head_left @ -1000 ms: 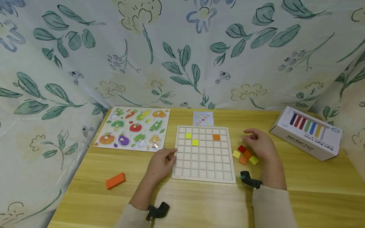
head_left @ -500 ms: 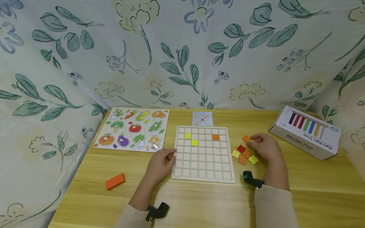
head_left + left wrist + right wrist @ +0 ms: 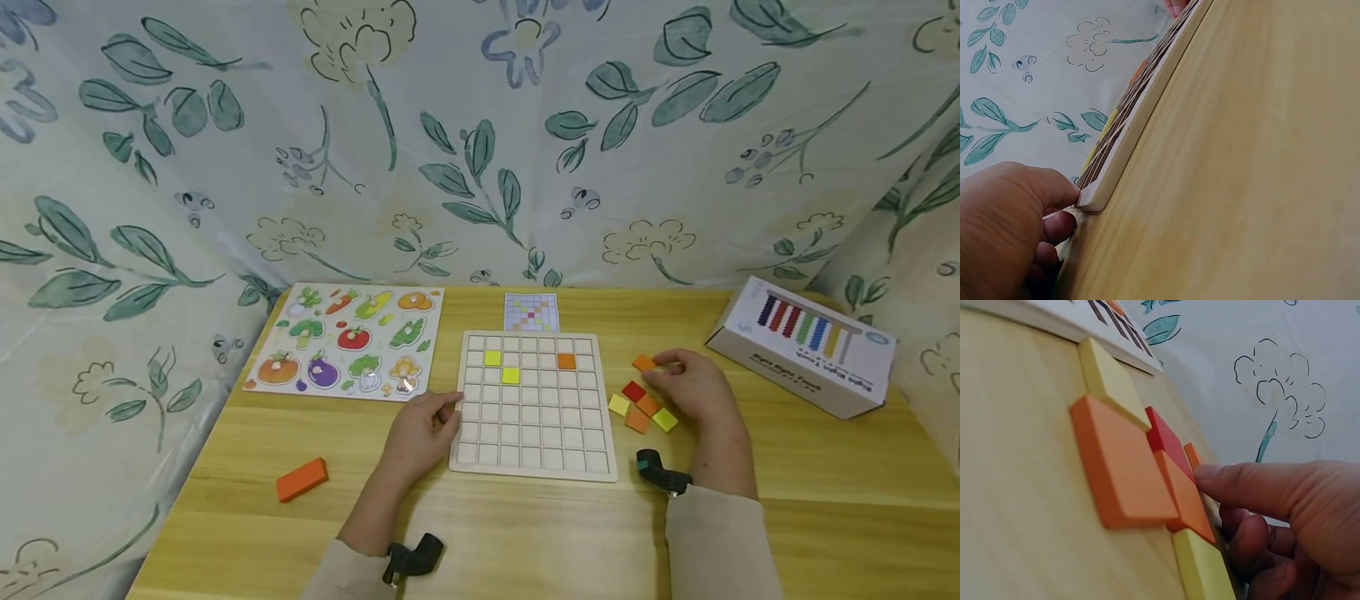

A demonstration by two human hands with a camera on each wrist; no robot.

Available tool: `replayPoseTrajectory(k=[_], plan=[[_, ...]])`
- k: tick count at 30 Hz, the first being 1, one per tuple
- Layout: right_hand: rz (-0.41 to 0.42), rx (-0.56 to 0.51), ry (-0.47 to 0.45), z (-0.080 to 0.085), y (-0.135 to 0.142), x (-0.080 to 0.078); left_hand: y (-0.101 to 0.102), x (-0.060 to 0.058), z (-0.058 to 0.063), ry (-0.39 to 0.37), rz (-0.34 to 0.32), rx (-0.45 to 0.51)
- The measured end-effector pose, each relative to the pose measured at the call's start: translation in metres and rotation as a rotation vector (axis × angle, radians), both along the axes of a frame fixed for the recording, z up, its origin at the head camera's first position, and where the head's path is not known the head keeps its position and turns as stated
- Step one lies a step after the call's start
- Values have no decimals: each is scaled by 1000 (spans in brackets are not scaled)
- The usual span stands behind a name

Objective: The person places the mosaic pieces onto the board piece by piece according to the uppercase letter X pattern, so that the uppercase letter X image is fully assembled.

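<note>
A square wooden grid board [image 3: 532, 477] lies on the table, with two yellow tiles and one orange tile in its cells. My left hand [image 3: 420, 433] rests beside its left edge; in the left wrist view a fingertip touches the board's edge [image 3: 1141, 119]. To the right of the board, my right hand [image 3: 693, 387] pinches an orange tile [image 3: 642, 363] at thumb and fingertips, just beyond a small group of tiles. That group has a red tile [image 3: 633, 391], orange tiles [image 3: 637, 421] and yellow tiles [image 3: 664, 419], lying close together in the right wrist view.
A small pattern card [image 3: 531, 312] lies behind the board. At the left are a vegetable puzzle board [image 3: 341, 358] and an orange block [image 3: 302, 479]. A white box [image 3: 810, 346] stands at the back right. Floral cloth [image 3: 480, 167] hangs behind the table.
My right hand has drawn slightly back to the right, and an orange tile now shows at its fingertips, beyond the group. My left hand has stayed at the board's edge.
</note>
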State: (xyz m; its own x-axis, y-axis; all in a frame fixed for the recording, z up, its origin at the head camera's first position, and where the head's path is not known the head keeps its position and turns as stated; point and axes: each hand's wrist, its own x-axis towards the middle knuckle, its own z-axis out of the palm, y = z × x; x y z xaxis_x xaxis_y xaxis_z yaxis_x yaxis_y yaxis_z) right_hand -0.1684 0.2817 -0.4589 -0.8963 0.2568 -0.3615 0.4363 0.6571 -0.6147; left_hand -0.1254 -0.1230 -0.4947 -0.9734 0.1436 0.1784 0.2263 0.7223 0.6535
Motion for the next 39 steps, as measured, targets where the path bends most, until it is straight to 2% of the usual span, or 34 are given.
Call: replayPoseTrajectory(k=[11,16,19,27,35,39], plan=[[7,29,4,0,-3,0,0,0,-1,2,-3,3],[17,7,12,0,-3,-1,0,1,-1,6,-2,7],[42,-10,21,1,-5,-2,0,1,0,5,1,11],[193,-21,73,7,-20,-6,0,0,1,3,-4,0],[238,-100,47,17,-41,-8,-1,0,-1,25,-8,5],[269,-62,52,19,-50,-9,-1,0,-1,24,-6,11]])
